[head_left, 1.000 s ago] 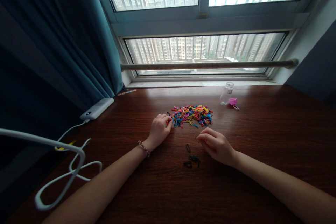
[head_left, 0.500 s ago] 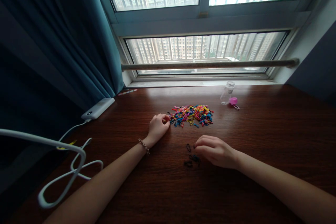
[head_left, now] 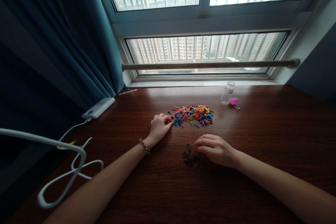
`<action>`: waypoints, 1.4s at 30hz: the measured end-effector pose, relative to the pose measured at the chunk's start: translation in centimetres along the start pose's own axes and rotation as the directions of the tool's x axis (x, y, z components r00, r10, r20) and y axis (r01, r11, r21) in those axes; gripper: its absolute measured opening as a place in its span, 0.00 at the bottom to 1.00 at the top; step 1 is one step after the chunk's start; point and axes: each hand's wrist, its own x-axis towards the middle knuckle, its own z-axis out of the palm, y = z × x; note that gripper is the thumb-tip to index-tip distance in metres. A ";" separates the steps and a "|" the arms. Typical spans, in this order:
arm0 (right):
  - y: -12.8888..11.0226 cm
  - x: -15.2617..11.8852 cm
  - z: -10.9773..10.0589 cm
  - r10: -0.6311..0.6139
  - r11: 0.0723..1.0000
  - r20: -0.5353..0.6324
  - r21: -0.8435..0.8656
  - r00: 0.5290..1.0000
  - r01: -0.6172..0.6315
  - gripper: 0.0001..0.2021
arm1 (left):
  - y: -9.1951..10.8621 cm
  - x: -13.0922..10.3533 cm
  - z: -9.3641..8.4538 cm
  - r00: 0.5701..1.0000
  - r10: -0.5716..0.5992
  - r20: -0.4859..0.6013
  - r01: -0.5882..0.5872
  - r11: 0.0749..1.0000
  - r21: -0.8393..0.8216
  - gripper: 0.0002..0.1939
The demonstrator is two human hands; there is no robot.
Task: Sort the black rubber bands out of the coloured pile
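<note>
I can't tell whether the left hand (head_left: 159,126), at the edge of the bright pile (head_left: 193,114), pinches anything, nor whether the right hand (head_left: 216,149) does. The dark bands (head_left: 189,161) are too small to count. I can't read the label (head_left: 230,91) on the jar (head_left: 225,97). My view cuts off both forearms (head_left: 110,178), the curtain (head_left: 78,35) and the cable (head_left: 39,137).

A single view from my head, looking forward and down across the desk (head_left: 147,192), my left hand (head_left: 159,126) and right hand (head_left: 216,150) at middle range, the window (head_left: 210,24) facing me beyond
</note>
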 end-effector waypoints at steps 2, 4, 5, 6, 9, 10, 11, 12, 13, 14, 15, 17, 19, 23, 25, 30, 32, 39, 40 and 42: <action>0.0 0.0 0.0 0.004 1.000 0.002 -0.008 1.000 -0.004 0.08 | 0.0 0.0 0.0 0.999 -0.001 -0.043 0.001 1.000 0.004 0.04; 0.0 -0.1 0.0 0.011 1.000 0.002 -0.014 1.000 -0.011 0.08 | 0.0 0.0 0.1 0.996 -0.002 -0.089 0.002 1.000 0.001 0.04; 0.1 -0.1 0.1 0.015 1.000 0.002 -0.016 1.000 -0.015 0.09 | 0.0 0.0 0.1 0.994 0.001 -0.106 -0.001 1.000 -0.003 0.05; 0.1 -0.1 0.1 0.018 1.000 0.003 -0.019 1.000 -0.018 0.09 | 0.0 0.0 0.1 0.993 0.005 -0.119 -0.006 1.000 -0.010 0.05; 0.2 -0.1 0.1 0.030 0.999 0.002 -0.014 1.000 -0.030 0.10 | -0.1 0.1 0.0 0.989 0.017 -0.145 -0.022 0.999 -0.039 0.06; 0.2 -0.1 0.1 0.042 0.999 -0.003 -0.006 0.999 -0.042 0.10 | 0.0 0.1 -0.1 0.988 0.026 -0.150 -0.034 0.998 -0.053 0.07; 0.2 -0.2 0.1 0.059 0.998 -0.012 0.006 0.998 -0.059 0.11 | 0.0 0.1 -0.1 0.987 0.039 -0.155 -0.051 0.996 -0.070 0.07; 0.3 -0.2 0.1 0.082 0.996 -0.023 0.021 0.996 -0.082 0.11 | 0.1 0.0 -0.2 0.986 0.056 -0.159 -0.071 0.993 -0.090 0.08; 0.4 -0.2 0.1 0.109 0.993 -0.032 0.038 0.994 -0.108 0.11 | 0.3 0.0 -0.2 0.984 0.071 -0.162 -0.090 0.990 -0.112 0.09; 0.4 -0.2 0.1 0.135 0.990 -0.042 0.054 0.990 -0.133 0.11 | 0.5 -0.1 -0.2 0.983 0.085 -0.165 -0.108 0.985 -0.137 0.09; 0.5 -0.2 0.1 0.157 0.986 -0.051 0.070 0.986 -0.154 0.11 | 0.7 -0.2 -0.2 0.981 0.097 -0.168 -0.124 0.979 -0.161 0.10; 0.6 -0.2 0.1 0.187 0.979 -0.062 0.090 0.980 -0.181 0.10 | 1.1 -0.4 -0.3 0.977 0.120 -0.175 -0.155 0.967 -0.203 0.11; 0.7 -0.3 0.1 0.196 0.977 -0.060 0.099 0.979 -0.189 0.10 | 1.4 -0.6 -0.3 0.973 0.150 -0.178 -0.190 0.954 -0.232 0.11; 0.7 -0.2 0.1 0.194 0.976 -0.054 0.109 0.980 -0.187 0.10 | 2.2 -1.3 -0.7 0.946 0.293 -0.141 -0.322 0.907 -0.272 0.13; 0.6 -0.1 0.2 0.198 0.975 -0.067 0.118 0.978 -0.190 0.10 | 2.7 -2.0 -1.0 0.890 0.449 -0.084 -0.453 0.843 -0.292 0.14; 1.1 -0.1 0.2 0.295 0.954 -0.144 0.107 0.944 -0.282 0.09 | 3.7 -3.5 -1.8 0.667 0.742 0.063 -0.701 0.654 -0.284 0.14; 2.0 -0.3 0.0 0.370 0.929 -0.203 0.062 0.906 -0.366 0.10 | 3.4 -3.2 -1.9 0.691 0.719 0.075 -0.687 0.685 -0.240 0.14; 6.7 -2.2 -0.5 0.737 0.648 -0.293 0.049 0.610 -0.760 0.09 | -0.3 0.4 0.0 0.973 0.227 -0.048 -0.226 0.974 0.028 0.19; 7.0 -2.5 -0.4 0.774 0.606 -0.289 0.082 0.563 -0.791 0.09 | -0.7 0.6 0.5 0.979 0.203 -0.003 -0.203 0.978 0.044 0.21; 7.5 -2.8 -0.1 0.812 0.560 -0.291 0.145 0.506 -0.816 0.10 | -1.3 0.7 1.2 0.982 0.175 0.074 -0.180 0.982 0.057 0.22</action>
